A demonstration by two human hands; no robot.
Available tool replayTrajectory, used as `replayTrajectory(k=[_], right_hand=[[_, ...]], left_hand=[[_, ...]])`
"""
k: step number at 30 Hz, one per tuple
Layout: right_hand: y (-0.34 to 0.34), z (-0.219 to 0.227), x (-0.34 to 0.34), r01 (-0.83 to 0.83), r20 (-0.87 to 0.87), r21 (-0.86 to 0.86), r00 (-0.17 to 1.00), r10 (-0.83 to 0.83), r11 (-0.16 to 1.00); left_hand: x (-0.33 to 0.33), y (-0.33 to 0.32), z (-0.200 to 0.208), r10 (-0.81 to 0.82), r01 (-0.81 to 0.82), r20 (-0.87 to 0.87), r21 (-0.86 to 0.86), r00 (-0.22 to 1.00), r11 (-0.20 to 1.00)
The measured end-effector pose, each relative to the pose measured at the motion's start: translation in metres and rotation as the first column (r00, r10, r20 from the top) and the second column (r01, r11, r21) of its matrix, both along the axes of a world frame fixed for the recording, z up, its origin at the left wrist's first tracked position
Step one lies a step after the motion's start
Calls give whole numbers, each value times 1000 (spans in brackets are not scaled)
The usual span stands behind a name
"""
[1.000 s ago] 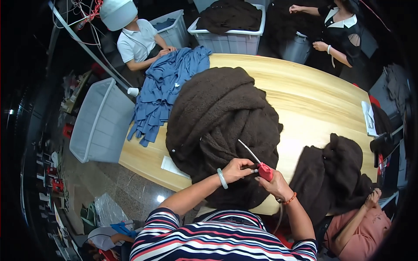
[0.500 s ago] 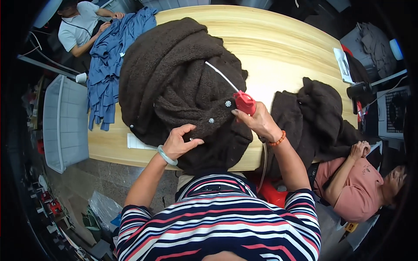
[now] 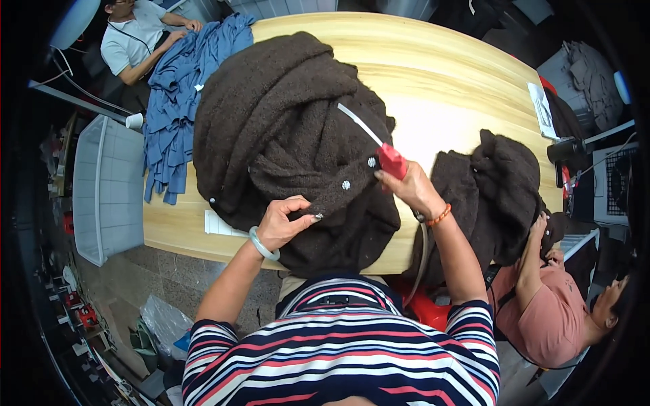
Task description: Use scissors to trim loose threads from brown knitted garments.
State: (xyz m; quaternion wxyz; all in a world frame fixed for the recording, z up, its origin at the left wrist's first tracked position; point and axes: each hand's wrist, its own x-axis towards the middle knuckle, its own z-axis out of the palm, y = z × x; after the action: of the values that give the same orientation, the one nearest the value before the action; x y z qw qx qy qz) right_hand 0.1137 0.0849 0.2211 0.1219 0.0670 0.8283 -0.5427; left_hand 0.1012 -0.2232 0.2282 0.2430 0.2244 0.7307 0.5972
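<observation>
A large heap of dark brown knit garment lies before me, with shiny round buttons along one edge band. My left hand pinches the near end of this band, thumb beside another button. My right hand is closed around a red air blow gun, and its thumb rests by the far end of the band. The gun's thin pale nozzle points up and left over the heap. From below the right wrist a hose runs down toward the table edge.
Blue cloth hangs over the table's left end, handled by one person. More dark brown knit lies at right, where a person in pink handles it. A pale bin stands at left; white paper shows under the heap.
The whole view has shifted slightly. My left finger and thumb have closed in on the band. The person in pink has parted their clasped hands and taken hold of the knit at right.
</observation>
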Motion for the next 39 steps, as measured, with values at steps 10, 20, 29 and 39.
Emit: replayTrajectory(k=[10, 20, 29, 39], right_hand=[[-10, 60, 101, -345, -21, 541, 906, 423, 767], [-23, 67, 110, -366, 15, 573, 900, 436, 734], [-34, 65, 86, -231, -66, 361, 960, 271, 904], [-54, 18, 64, -245, -103, 12, 964, 245, 970]], left_hand=[[6, 19, -26, 362, -363, -31, -146, 932, 920], [0, 16, -28, 312, -259, 263, -217, 913, 941], [-8, 17, -18, 170, -128, 353, -140, 920, 982], [17, 32, -17, -167, 175, 111, -66, 980, 982]])
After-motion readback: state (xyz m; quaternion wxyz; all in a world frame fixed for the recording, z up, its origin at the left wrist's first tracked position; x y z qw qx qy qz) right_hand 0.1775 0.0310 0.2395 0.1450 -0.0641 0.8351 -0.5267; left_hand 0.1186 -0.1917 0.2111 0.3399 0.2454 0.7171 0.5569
